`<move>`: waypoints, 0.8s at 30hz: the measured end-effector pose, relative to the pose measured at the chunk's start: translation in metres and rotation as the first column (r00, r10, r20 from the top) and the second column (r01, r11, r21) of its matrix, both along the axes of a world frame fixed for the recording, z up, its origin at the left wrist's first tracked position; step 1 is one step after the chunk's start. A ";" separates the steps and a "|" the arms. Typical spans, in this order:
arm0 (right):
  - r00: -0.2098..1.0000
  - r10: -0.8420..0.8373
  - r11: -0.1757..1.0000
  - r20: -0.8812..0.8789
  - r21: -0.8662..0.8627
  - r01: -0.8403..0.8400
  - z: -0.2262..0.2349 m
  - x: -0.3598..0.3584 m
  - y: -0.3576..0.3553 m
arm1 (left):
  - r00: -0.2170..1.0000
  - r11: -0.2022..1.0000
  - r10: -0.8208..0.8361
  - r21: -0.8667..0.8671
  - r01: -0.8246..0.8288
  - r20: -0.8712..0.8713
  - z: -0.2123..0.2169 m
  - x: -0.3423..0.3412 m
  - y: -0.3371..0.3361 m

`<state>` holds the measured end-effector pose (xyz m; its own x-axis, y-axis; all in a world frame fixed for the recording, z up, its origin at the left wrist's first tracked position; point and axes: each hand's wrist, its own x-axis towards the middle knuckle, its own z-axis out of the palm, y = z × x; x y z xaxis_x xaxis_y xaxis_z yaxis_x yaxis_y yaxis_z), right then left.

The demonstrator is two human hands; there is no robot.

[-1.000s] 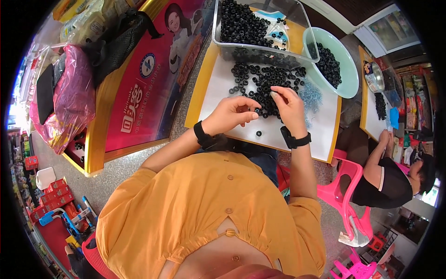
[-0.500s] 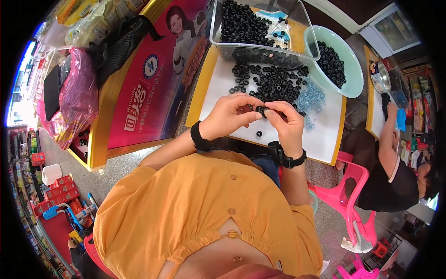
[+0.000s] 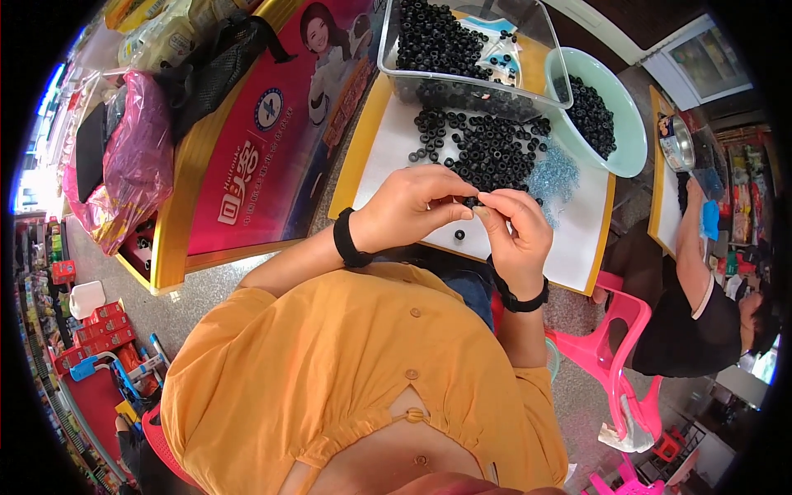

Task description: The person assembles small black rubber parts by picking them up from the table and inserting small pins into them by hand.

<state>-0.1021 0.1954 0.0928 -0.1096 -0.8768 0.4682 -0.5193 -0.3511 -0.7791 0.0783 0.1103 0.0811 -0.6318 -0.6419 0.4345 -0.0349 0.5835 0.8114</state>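
Observation:
Over the white board, my left hand (image 3: pixel 412 206) and my right hand (image 3: pixel 520 235) meet, thumbs and fingertips pinched together. A small black ring (image 3: pixel 471 202) shows partly at the left fingertips. What the right fingertips hold is too small and covered to name. Just beyond my fingers lies a heap of black rings (image 3: pixel 495 153), with a pile of small clear-blue pieces (image 3: pixel 553 177) on its right. One single black ring (image 3: pixel 459 235) rests on the board below my hands.
A clear plastic bin (image 3: pixel 462 87) of black rings stands at the far side, beside a pale green bowl (image 3: pixel 631 132) holding more. The white board (image 3: pixel 569 247) has a yellow edge. A pink chair (image 3: pixel 623 330) and a seated person (image 3: pixel 689 330) are at the right.
My hands have shifted slightly, the right one a little to the right and down. The black piece between the fingertips shows less than before.

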 end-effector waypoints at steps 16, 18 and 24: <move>0.372 0.009 0.695 0.928 0.261 -0.670 -0.041 -0.018 -0.006 | 0.998 0.983 -0.056 -0.175 0.056 0.005 0.000 0.006 0.002; 0.308 0.034 0.669 0.951 0.207 -0.714 -0.046 -0.019 -0.005 | 0.996 0.978 -0.069 -0.194 0.078 0.052 0.004 0.006 0.001; 0.155 0.081 0.659 0.985 0.064 -0.749 -0.049 -0.011 -0.005 | 0.996 0.983 -0.082 -0.164 0.086 0.032 -0.001 0.000 -0.001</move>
